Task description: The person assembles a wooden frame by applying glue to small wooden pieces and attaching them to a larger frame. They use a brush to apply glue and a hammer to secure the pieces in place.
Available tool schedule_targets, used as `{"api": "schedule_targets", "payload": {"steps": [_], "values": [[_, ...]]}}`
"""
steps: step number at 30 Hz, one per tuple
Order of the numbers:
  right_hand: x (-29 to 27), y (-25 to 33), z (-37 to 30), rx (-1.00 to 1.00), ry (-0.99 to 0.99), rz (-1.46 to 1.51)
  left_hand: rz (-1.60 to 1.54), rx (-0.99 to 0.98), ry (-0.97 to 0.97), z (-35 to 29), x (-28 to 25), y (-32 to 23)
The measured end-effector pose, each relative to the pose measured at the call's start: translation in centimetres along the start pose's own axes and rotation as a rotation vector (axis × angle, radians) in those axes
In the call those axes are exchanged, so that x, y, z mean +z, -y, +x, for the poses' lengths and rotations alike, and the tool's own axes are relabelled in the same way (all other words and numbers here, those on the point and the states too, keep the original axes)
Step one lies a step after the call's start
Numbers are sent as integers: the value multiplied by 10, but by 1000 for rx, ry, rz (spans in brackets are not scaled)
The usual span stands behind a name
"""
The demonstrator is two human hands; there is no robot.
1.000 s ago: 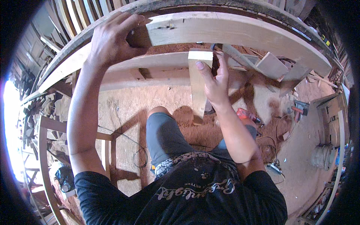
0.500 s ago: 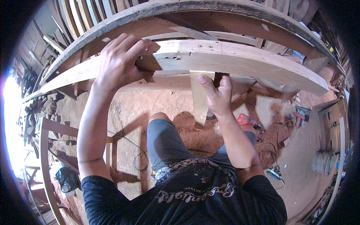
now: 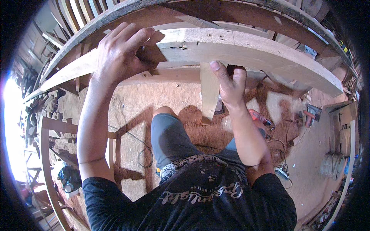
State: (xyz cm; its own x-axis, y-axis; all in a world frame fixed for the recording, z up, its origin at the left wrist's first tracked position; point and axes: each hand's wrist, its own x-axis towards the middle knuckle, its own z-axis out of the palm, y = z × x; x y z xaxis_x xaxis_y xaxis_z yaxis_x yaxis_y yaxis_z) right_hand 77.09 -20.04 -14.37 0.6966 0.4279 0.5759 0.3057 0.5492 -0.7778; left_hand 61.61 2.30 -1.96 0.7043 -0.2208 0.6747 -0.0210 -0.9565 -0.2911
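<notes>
Long beam [image 3: 254, 56]: pale timber, running crosswise through the left fingers and just beyond the right; dark pits in its near face right of the left fingers, two small holes in its upper face.
Short board [image 3: 209, 92]: pale timber, upright, in the right fingers, its upper end at the beam's lower edge; whether the two touch cannot be told.
Left hand [image 3: 115, 57]: fingers bent over the beam's upper edge, gripping it.
Right hand [image 3: 234, 88]: thumb along the board's right edge, other fingers partly hidden; gripping near the board's upper end.
Weathered timber [image 3: 133, 9]: dark, rough, beyond the left fingers.
Slats [image 3: 75, 13]: several, side by side, farther out and left of the left fingers.
Red power tool [image 3: 259, 116]: nearer the body than the right fingers, slightly right.
Second power tool [image 3: 311, 114]: red and grey, well right of the right fingers.
Wooden frame [image 3: 61, 126]: pale, left of and nearer the body than the left fingers.
Cable [image 3: 146, 151]: thin, looped, between both hands, toward the body.
Floor [image 3: 308, 165]: below all fingers, reddish dust over parts.
</notes>
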Motion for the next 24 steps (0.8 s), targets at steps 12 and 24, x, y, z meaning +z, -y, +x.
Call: {"api": "schedule_targets", "payload": {"steps": [12,24], "values": [[1,4,0,-37,-10,-80,-378,-78,80,17,-31,-10],[-4,1,-9,38,-19,-96,-1591,-478,-2,108,-10,-63]]}}
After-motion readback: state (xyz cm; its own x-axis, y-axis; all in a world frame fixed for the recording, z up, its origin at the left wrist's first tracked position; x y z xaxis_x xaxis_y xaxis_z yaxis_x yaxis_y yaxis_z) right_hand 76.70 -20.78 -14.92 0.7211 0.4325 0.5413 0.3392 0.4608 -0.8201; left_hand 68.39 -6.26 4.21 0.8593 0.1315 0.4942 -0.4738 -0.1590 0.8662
